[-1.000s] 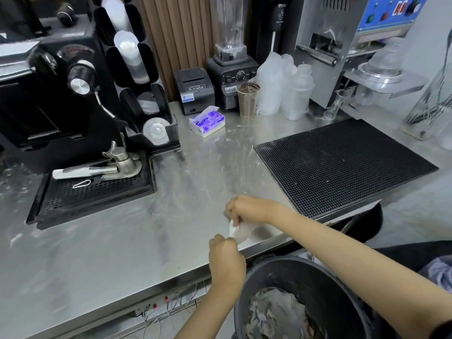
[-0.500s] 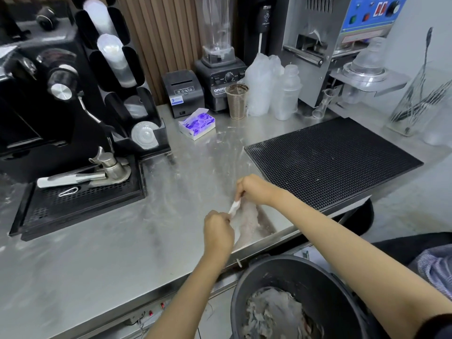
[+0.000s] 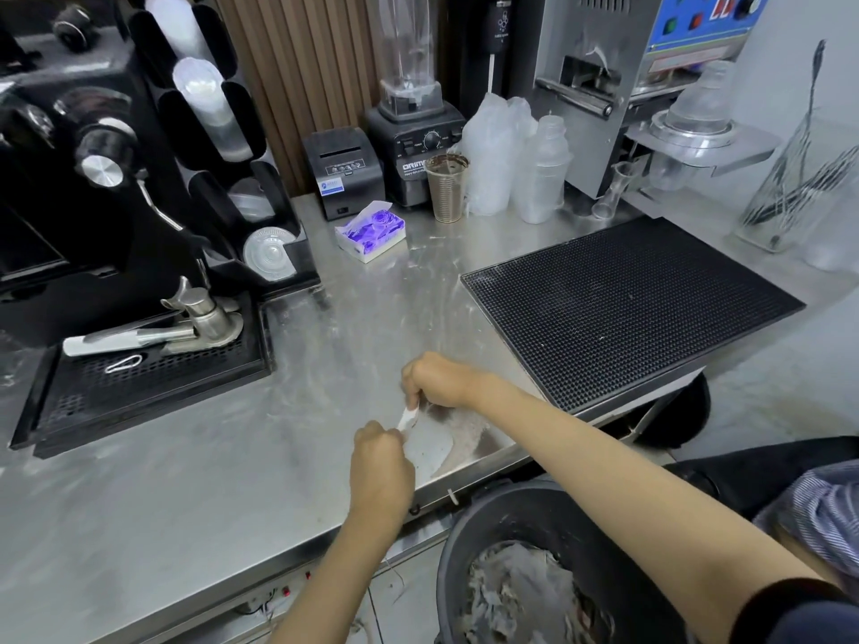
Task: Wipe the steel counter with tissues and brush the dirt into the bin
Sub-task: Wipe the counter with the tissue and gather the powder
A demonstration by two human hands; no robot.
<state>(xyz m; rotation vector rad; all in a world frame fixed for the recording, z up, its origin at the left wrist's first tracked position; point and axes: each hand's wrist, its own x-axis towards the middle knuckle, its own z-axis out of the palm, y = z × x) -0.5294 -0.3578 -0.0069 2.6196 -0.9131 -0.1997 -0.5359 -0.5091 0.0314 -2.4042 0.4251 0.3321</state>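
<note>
**Entry: tissue held two-handed near the front edge, above the bin**

Tissue (image 3: 409, 416): a narrow white strip, pulled taut between both hands. Its long axis is running from near-left to far-right, just above the steel surface (image 3: 186, 504).

Left hand (image 3: 381, 462): fingers are curling into a fist and pinching the near end of the strip.

Right hand (image 3: 441, 381): fingers are curling and pinching the far end. This hand is sitting nearer the dirt.

Dirt (image 3: 469, 434): a brownish smear lying just right of the tissue, between it and the front edge.

Bin (image 3: 465, 508): standing below that edge, to the right of the hands and towards the person, its mouth open and already holding crumpled waste.

Room for moving: judging by the layout, the sweep is heading right and towards the person, over the lip. The black mat (image 3: 627, 309) is closing off the right side and the drip tray (image 3: 139, 378) the far left. The bare steel between them is giving an open lane.

Risk, as judged: dirt could be falling short of the rim.
</note>
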